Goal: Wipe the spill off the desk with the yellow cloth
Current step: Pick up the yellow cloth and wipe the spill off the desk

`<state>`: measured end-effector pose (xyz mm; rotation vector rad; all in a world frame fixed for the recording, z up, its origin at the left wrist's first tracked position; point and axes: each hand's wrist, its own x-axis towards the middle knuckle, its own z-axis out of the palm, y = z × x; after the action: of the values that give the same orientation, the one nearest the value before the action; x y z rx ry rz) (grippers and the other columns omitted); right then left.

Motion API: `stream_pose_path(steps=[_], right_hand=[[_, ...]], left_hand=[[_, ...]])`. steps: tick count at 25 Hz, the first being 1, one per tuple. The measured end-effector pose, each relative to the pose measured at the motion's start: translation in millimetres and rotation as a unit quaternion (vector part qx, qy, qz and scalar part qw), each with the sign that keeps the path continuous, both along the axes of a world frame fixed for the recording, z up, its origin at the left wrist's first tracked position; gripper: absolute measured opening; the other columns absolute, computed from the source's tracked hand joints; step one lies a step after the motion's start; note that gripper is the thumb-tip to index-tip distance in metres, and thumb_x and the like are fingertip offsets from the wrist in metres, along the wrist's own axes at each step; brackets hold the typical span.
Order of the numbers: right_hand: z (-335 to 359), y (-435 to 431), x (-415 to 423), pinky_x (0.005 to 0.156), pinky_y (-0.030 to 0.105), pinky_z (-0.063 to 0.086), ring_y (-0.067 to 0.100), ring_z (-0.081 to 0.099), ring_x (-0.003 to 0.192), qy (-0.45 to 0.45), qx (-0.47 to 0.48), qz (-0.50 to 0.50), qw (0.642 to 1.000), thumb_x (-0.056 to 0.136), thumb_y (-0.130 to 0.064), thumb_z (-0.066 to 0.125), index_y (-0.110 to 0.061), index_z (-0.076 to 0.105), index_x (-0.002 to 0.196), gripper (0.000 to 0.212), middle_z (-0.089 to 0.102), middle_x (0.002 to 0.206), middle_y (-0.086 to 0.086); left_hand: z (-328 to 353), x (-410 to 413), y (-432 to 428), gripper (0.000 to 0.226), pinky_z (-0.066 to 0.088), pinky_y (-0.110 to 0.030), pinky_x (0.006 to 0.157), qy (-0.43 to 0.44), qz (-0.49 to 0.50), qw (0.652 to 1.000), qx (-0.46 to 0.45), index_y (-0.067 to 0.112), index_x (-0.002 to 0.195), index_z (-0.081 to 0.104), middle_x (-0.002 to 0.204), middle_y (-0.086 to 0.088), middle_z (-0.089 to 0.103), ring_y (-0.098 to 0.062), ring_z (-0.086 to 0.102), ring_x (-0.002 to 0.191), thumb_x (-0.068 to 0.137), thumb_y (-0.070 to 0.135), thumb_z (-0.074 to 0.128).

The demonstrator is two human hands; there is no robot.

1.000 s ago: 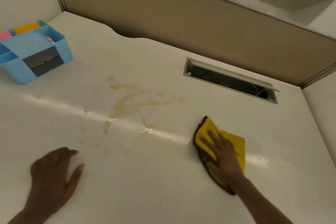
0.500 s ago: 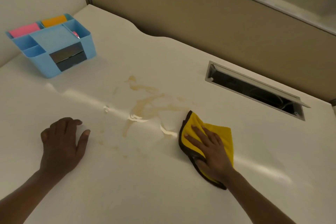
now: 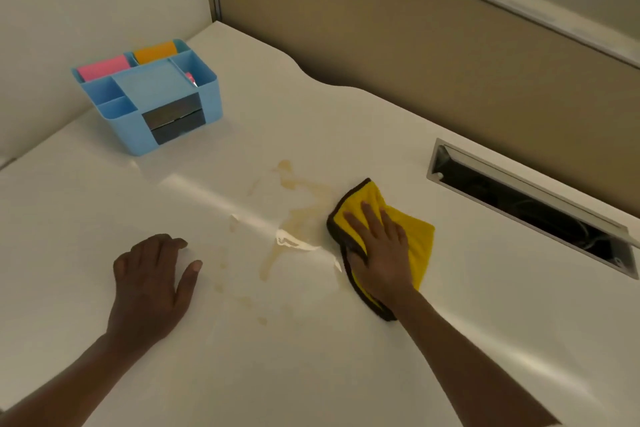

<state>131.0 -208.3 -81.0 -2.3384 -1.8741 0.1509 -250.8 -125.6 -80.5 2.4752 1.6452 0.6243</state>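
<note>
A brownish spill [image 3: 298,215] spreads in streaks and drops over the middle of the white desk [image 3: 311,357]. The yellow cloth [image 3: 417,236], folded and dark-edged, lies flat at the spill's right edge. My right hand [image 3: 379,250] presses down on it with fingers spread, the palm covering its near half. My left hand [image 3: 152,284] rests flat on the bare desk to the left of the spill, fingers slightly curled, holding nothing.
A blue desk organiser [image 3: 149,97] with pink and orange items stands at the back left. An open cable slot [image 3: 530,204] is cut into the desk at the right. A tan partition wall [image 3: 415,38] closes the back.
My right hand has slid the cloth leftward to the spill's right edge. The view has shifted, so my left hand sits higher in frame, still flat on the desk.
</note>
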Motion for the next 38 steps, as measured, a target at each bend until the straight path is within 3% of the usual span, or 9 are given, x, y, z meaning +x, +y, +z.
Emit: stream_pose_path(steps=[3, 7, 9, 15, 22, 26, 29, 35, 38], right_hand=[[3.5, -30.3, 59.1, 0.115, 0.054, 0.030, 0.029, 0.030, 0.149, -0.003, 0.017, 0.106, 0.994, 0.088, -0.043, 0.050, -0.040, 0.041, 0.149, 0.062, 0.028, 0.164, -0.005], [8.4, 47.4, 84.2, 0.117, 0.061, 0.020, 0.044, 0.027, 0.146, 0.009, 0.041, -0.293, 0.955, 0.093, -0.054, 0.035, -0.028, 0.039, 0.151, 0.064, 0.032, 0.162, 0.010], [8.7, 91.9, 39.1, 0.117, 0.063, 0.015, 0.047, 0.021, 0.147, 0.043, 0.022, -0.370, 0.928, 0.096, -0.052, 0.037, -0.026, 0.037, 0.153, 0.063, 0.027, 0.163, 0.014], [2.7, 23.0, -21.1, 0.111, 0.046, 0.029, 0.031, 0.033, 0.147, 0.024, 0.034, 0.078, 0.996, 0.085, -0.046, 0.050, -0.036, 0.048, 0.146, 0.062, 0.035, 0.161, -0.001], [12.4, 143.1, 27.2, 0.116, 0.060, 0.021, 0.046, 0.028, 0.144, 0.024, 0.031, -0.325, 0.945, 0.093, -0.051, 0.036, -0.025, 0.042, 0.150, 0.063, 0.034, 0.160, 0.012], [2.1, 138.7, -50.8, 0.112, 0.054, 0.030, 0.038, 0.035, 0.143, 0.028, 0.034, -0.044, 0.998, 0.085, -0.047, 0.047, -0.034, 0.050, 0.144, 0.061, 0.040, 0.159, 0.002], [2.7, 92.3, -37.8, 0.109, 0.049, 0.037, 0.031, 0.043, 0.141, 0.048, 0.042, 0.138, 0.988, 0.080, -0.041, 0.057, -0.037, 0.056, 0.139, 0.059, 0.046, 0.155, -0.003], [12.8, 197.2, -18.0, 0.113, 0.058, 0.028, 0.043, 0.037, 0.140, 0.032, 0.055, -0.195, 0.979, 0.087, -0.048, 0.043, -0.023, 0.051, 0.144, 0.062, 0.042, 0.157, 0.008], [3.6, 210.4, -100.4, 0.111, 0.056, 0.029, 0.044, 0.039, 0.139, 0.053, 0.062, -0.066, 0.994, 0.086, -0.048, 0.047, -0.028, 0.053, 0.143, 0.060, 0.043, 0.156, 0.007]], left_hand=[[-1.7, 0.1, 2.6, 0.044, 0.035, -0.045, 0.086, 0.010, 0.003, 1.000, 0.001, 0.006, 0.114, 0.063, 0.111, -0.012, 0.060, -0.039, 0.059, 0.104, 0.097, 0.041, 0.043], [-2.5, -0.8, 3.9, 0.045, 0.037, -0.047, 0.085, 0.015, 0.003, 1.000, 0.001, 0.006, 0.113, 0.063, 0.111, -0.012, 0.060, -0.038, 0.059, 0.103, 0.098, 0.043, 0.042], [-3.5, -1.7, 2.8, 0.045, 0.036, -0.046, 0.088, 0.015, 0.005, 1.000, -0.007, 0.007, 0.113, 0.063, 0.112, -0.010, 0.059, -0.036, 0.058, 0.105, 0.097, 0.043, 0.041], [-4.8, -2.9, 4.1, 0.044, 0.035, -0.044, 0.090, -0.007, 0.000, 1.000, -0.010, 0.008, 0.114, 0.063, 0.114, -0.009, 0.060, -0.034, 0.058, 0.108, 0.097, 0.043, 0.042], [-7.1, -3.4, 4.6, 0.045, 0.037, -0.044, 0.091, -0.003, -0.008, 1.000, -0.005, 0.008, 0.115, 0.063, 0.114, -0.010, 0.061, -0.034, 0.060, 0.107, 0.098, 0.044, 0.042], [-7.5, -6.1, 3.8, 0.044, 0.037, -0.043, 0.092, -0.014, -0.005, 1.000, -0.009, 0.010, 0.115, 0.063, 0.115, -0.008, 0.060, -0.033, 0.060, 0.108, 0.099, 0.044, 0.041], [-8.6, -5.3, 3.5, 0.043, 0.037, -0.042, 0.092, -0.017, -0.002, 1.000, -0.003, 0.010, 0.115, 0.063, 0.115, -0.008, 0.060, -0.032, 0.059, 0.107, 0.098, 0.044, 0.042], [-10.1, -5.4, 4.5, 0.042, 0.038, -0.041, 0.093, -0.006, -0.008, 1.000, -0.006, 0.012, 0.117, 0.062, 0.116, -0.006, 0.060, -0.028, 0.056, 0.109, 0.098, 0.045, 0.043], [-10.7, -6.0, 4.8, 0.041, 0.038, -0.041, 0.094, -0.008, -0.004, 1.000, -0.009, 0.013, 0.117, 0.062, 0.117, -0.005, 0.060, -0.028, 0.056, 0.110, 0.098, 0.045, 0.044]])
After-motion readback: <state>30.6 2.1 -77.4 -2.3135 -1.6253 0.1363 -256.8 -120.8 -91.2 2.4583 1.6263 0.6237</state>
